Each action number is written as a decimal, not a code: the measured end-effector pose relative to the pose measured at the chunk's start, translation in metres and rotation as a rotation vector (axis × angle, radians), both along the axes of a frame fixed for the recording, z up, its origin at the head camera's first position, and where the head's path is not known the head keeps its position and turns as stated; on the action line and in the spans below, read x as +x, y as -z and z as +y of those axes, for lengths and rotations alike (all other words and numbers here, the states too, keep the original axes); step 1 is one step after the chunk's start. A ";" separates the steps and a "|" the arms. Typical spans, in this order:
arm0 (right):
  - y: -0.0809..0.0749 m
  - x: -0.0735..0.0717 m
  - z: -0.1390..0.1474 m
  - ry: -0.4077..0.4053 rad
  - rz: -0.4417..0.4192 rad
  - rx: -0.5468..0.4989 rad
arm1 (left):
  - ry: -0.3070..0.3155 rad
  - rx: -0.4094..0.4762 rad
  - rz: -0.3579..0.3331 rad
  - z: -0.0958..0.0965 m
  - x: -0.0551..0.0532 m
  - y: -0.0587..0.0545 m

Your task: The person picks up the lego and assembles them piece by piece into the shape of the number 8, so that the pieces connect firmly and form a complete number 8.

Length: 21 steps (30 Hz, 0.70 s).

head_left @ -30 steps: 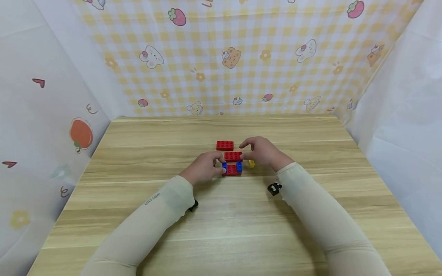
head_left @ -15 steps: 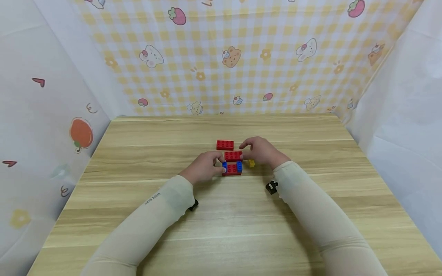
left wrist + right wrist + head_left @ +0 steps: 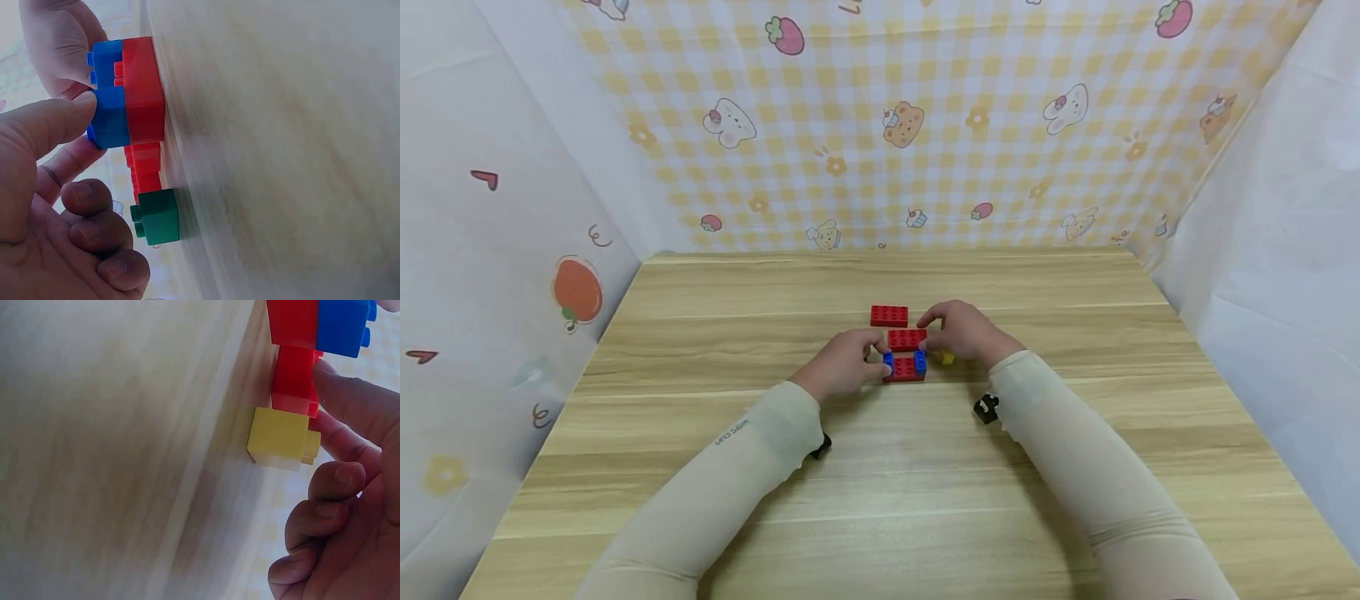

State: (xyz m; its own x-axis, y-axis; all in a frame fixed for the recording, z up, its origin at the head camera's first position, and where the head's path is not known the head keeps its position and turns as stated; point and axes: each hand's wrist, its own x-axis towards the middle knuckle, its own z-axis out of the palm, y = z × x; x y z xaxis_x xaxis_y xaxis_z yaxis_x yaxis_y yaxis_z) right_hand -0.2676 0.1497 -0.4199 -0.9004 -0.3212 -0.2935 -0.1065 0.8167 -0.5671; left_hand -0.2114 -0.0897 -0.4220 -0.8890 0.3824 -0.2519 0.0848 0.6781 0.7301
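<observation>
The right hand (image 3: 966,332) edges nearer the right blue brick (image 3: 921,362), fingers apart (image 3: 340,478), contact unclear — working opposite the left hand (image 3: 844,362), which pinches the left blue brick (image 3: 112,119).

Even light leaves a pale sheen on the surface (image 3: 895,483) and soft shadows beside the sleeves (image 3: 1097,467); wrist views look hazy.
</observation>
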 end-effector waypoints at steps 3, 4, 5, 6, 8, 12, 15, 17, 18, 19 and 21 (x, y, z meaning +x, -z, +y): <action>0.001 -0.001 -0.001 -0.002 -0.002 -0.007 | 0.001 0.001 0.005 0.000 0.000 0.001; 0.002 -0.001 -0.001 -0.003 -0.003 -0.011 | 0.001 0.001 0.007 0.000 0.000 0.001; 0.002 -0.001 -0.001 -0.003 -0.004 -0.014 | 0.001 0.000 0.008 0.000 -0.001 0.001; 0.003 -0.001 -0.002 -0.003 -0.003 -0.017 | 0.000 0.000 0.008 0.000 -0.001 0.002; 0.004 -0.001 -0.002 -0.004 -0.003 -0.022 | 0.000 0.000 0.009 0.000 -0.001 0.002; 0.004 -0.002 -0.003 -0.004 -0.006 -0.019 | 0.003 0.007 0.009 0.000 -0.001 0.003; 0.004 -0.002 -0.003 -0.002 -0.016 -0.014 | 0.005 0.013 0.008 -0.001 -0.001 0.002; 0.003 -0.002 -0.003 -0.001 -0.027 -0.016 | 0.005 0.015 0.006 -0.001 -0.001 0.002; 0.003 -0.002 -0.004 -0.001 -0.031 -0.017 | 0.005 0.015 0.005 -0.001 -0.001 0.002; 0.003 -0.002 -0.004 0.002 -0.034 -0.020 | 0.004 0.015 0.003 -0.001 -0.001 0.002; 0.002 -0.002 -0.005 0.004 -0.040 -0.024 | 0.002 0.013 0.002 -0.001 -0.001 0.002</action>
State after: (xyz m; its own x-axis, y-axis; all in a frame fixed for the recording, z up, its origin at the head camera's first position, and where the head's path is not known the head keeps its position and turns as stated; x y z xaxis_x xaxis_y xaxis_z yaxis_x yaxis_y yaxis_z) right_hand -0.2693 0.1451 -0.4218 -0.8893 -0.3250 -0.3216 -0.0800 0.8031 -0.5904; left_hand -0.2120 -0.0908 -0.4237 -0.8885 0.3877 -0.2456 0.0877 0.6687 0.7384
